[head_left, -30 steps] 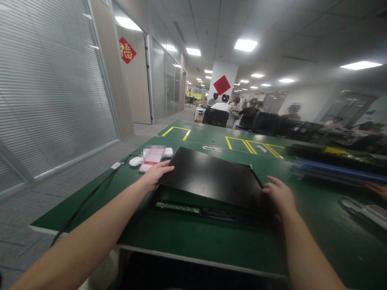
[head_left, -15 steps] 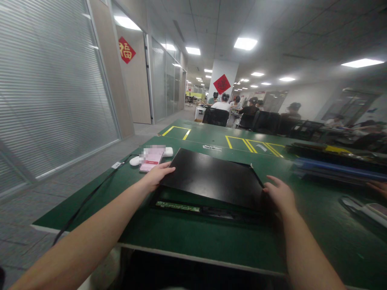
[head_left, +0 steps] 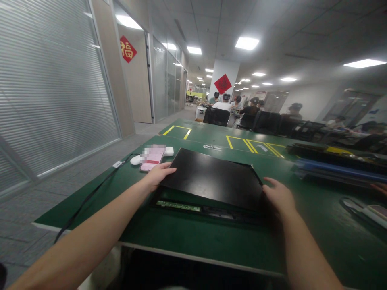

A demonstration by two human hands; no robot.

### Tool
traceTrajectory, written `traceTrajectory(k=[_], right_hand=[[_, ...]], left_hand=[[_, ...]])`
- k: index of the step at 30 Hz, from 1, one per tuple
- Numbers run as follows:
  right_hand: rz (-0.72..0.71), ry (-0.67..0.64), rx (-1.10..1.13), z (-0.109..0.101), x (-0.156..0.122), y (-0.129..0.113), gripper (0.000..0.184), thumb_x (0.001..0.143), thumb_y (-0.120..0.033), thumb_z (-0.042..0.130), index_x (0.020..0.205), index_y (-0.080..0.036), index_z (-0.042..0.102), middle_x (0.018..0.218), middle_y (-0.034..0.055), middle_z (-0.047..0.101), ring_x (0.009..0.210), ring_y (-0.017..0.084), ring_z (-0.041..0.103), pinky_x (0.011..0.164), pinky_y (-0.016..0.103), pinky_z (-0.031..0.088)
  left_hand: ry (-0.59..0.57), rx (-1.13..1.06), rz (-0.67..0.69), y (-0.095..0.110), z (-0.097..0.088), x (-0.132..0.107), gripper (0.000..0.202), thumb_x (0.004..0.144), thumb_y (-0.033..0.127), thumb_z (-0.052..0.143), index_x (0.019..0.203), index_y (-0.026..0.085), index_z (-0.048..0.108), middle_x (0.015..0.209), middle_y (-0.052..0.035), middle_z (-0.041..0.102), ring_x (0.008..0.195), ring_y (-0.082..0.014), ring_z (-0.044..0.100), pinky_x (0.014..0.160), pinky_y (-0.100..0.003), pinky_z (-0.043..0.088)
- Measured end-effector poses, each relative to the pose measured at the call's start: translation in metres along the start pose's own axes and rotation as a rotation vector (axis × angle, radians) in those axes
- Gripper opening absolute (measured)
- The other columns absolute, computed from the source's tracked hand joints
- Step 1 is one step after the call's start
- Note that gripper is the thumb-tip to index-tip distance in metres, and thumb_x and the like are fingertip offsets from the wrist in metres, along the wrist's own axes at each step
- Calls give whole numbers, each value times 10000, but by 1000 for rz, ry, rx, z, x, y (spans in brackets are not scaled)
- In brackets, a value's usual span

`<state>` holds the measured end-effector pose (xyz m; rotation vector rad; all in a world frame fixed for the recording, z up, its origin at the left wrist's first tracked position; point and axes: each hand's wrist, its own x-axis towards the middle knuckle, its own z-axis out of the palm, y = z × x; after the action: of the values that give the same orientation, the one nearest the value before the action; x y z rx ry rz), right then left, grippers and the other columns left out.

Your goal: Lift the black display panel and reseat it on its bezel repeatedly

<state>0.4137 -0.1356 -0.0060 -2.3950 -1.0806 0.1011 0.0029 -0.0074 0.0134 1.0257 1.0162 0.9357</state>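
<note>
A glossy black flat screen panel (head_left: 211,175) lies tilted over a dark frame, its near edge apart from the frame's near strip. My left hand (head_left: 159,174) is closed on the panel's left edge, thumb on top and the other fingers hidden below. On the right edge my right hand (head_left: 279,194) grips too, its thumb side at the rim and the remaining fingers out of sight. Along the frame's near side shows a green circuit board strip (head_left: 178,206), with a dark flat piece (head_left: 218,212) to its right.
A phone (head_left: 152,158) and a white mouse-like object (head_left: 136,160) lie left of the panel on the green table (head_left: 193,237). A black cable (head_left: 90,197) runs off the left edge. Stacked dark and blue panels (head_left: 338,169) and another person's fingers (head_left: 379,189) appear at right.
My right hand's raised finger has come down and slightly left, nearer the panel's edge. The left hand and the panel stay almost still.
</note>
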Motion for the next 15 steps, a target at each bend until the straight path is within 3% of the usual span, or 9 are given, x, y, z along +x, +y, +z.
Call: traceTrajectory(k=[15], right_hand=[[26, -3, -77, 2, 5, 4, 503, 751, -373, 479, 1198, -266, 680, 986, 77, 721, 919, 274, 641, 727, 345, 457]], left_hand=[[-35, 104, 45, -11, -6, 11, 442, 634, 170, 751, 1068, 126, 682, 769, -57, 762, 651, -203, 704, 627, -291, 537]])
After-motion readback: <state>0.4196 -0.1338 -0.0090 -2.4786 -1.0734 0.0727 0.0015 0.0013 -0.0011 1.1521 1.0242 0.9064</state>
